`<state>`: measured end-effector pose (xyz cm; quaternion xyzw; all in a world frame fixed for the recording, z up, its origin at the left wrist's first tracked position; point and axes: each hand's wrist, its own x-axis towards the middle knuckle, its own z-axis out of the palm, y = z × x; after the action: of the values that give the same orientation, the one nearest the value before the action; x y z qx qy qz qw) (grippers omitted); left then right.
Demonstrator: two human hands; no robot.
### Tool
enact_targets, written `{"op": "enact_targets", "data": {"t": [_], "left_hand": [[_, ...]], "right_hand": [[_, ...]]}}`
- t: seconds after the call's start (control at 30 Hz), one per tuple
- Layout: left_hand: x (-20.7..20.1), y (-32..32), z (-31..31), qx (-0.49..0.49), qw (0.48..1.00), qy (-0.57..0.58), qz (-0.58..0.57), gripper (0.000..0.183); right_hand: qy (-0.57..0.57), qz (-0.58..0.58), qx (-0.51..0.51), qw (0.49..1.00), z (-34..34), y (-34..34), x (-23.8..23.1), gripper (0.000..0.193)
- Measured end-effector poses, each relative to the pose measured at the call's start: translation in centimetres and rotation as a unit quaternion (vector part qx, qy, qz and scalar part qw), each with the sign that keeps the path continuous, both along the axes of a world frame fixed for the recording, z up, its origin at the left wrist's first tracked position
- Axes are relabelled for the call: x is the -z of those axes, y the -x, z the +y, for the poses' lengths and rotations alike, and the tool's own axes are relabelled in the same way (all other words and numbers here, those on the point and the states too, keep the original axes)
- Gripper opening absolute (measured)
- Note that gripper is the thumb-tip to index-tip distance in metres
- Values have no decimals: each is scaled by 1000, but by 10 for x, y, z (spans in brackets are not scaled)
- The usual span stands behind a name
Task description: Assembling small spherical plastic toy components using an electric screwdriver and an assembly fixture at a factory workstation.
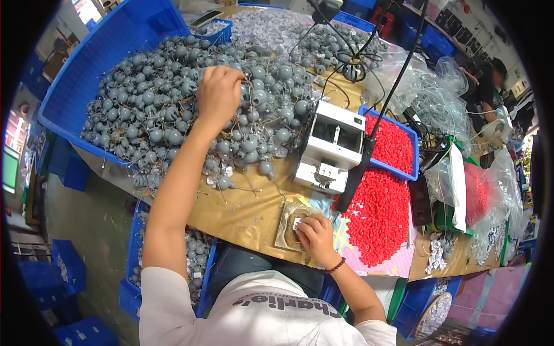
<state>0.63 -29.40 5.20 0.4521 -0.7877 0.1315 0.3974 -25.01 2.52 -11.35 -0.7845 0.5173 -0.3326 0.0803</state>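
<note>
My left hand [220, 95] reaches over a large heap of grey ball-shaped parts [173, 136] with thin wires. Its fingers are bent and drawn together at the heap; what they grip, if anything, is hidden. Near the table's front edge, my right hand [316, 235] rests on a small square block [283, 237] with a rounded, brownish recess. The right fingertips are closed at a small white piece [297, 223] lying over that recess. Just beyond the block stands a white boxy machine [332, 147] with a dark opening.
A big blue bin [109, 49] lies tipped at the left, spilling the grey parts. Red ring-like pieces [378, 222] are heaped on the right, beside a blue tray [415, 155] of them. A black pole [398, 75] slants over the table. Another person [490, 86] sits far right.
</note>
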Motion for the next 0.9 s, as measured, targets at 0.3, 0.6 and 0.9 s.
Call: {"op": "enact_targets", "data": {"t": [0.3, 0.6, 0.9], "left_hand": [[20, 21, -65, 28, 969, -106, -220, 15], [-66, -7, -60, 108, 953, -49, -280, 13], [-116, -26, -61, 83, 987, 65, 125, 9]], "right_hand": [[-98, -220, 90, 966, 19, 27, -6, 37], [-92, -261, 138, 951, 16, 50, -4, 31], [-92, -294, 137, 941, 7, 46, -8, 27]]}}
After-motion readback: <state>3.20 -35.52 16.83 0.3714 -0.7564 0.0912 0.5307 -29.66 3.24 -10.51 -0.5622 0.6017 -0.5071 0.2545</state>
